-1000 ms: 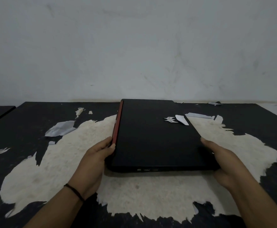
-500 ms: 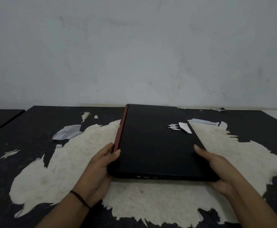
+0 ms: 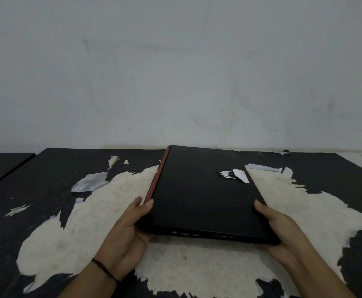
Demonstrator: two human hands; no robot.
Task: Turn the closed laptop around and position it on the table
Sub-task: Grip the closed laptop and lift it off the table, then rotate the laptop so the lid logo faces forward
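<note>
A left hand (image 3: pixel 125 237) and right hand (image 3: pixel 283 231) grip a closed black laptop (image 3: pixel 203 198) above a peeling tabletop (image 3: pixel 57 233).

Bare grey wall (image 3: pixel 175 72), peeling black table (image 3: pixel 36 190)

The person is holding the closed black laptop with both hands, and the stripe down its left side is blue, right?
Not quite. In the head view both hands, left hand and right hand, do hold the closed black laptop, but the stripe along its left side is red, not blue.
</note>
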